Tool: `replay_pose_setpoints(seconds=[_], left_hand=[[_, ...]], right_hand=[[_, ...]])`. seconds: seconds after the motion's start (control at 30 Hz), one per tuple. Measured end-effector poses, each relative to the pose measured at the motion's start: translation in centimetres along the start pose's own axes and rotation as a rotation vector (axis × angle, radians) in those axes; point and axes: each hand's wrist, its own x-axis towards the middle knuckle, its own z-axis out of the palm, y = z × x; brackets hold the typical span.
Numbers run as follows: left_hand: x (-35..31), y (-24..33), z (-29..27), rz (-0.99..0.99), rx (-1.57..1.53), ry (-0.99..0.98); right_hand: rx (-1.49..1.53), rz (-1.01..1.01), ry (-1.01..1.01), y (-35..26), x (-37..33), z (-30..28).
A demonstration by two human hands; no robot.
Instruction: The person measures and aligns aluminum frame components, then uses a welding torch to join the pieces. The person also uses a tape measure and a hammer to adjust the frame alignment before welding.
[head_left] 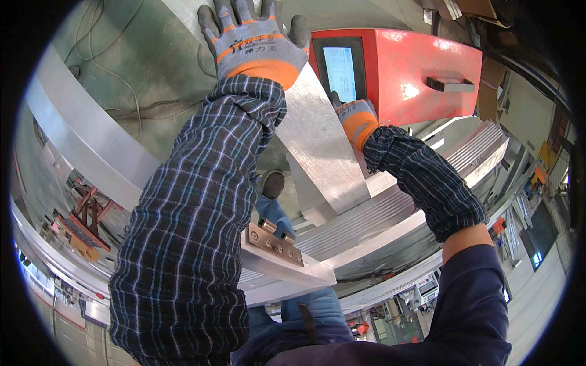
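Observation:
My left hand (255, 47), in a grey and orange work glove, reaches to the far side with its fingers spread. It lies over the far part of a broad silver metal bar (320, 140); whether it presses on it I cannot tell. My right hand (356, 117), gloved the same way, is at the lower edge of a lit screen (340, 68) set in a red machine housing (403, 73). One dark fingertip stretches toward the screen's frame, while the other fingers are mostly hidden. No object shows in either hand.
A ribbed metal bed (366, 222) crosses in front of me, with a bolted metal block (274, 244) near my body. A long pale beam (85, 131) curves along the left. Cables (125, 79) lie on the green floor. The red housing has a dark handle (450, 85).

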Motion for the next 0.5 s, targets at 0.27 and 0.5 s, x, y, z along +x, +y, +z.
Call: replay_pose_setpoints(seconds=[0.27,0.5], left_hand=[[0.0,0.7,0.4,0.006,-0.024,-0.003],[-0.1,0.3,0.3,0.009,-0.023,0.017]], right_hand=[[0.287,0.199,0.163,1.0,4.7,5.0],[0.056,0.104,0.101,0.8,4.7,0.1]])
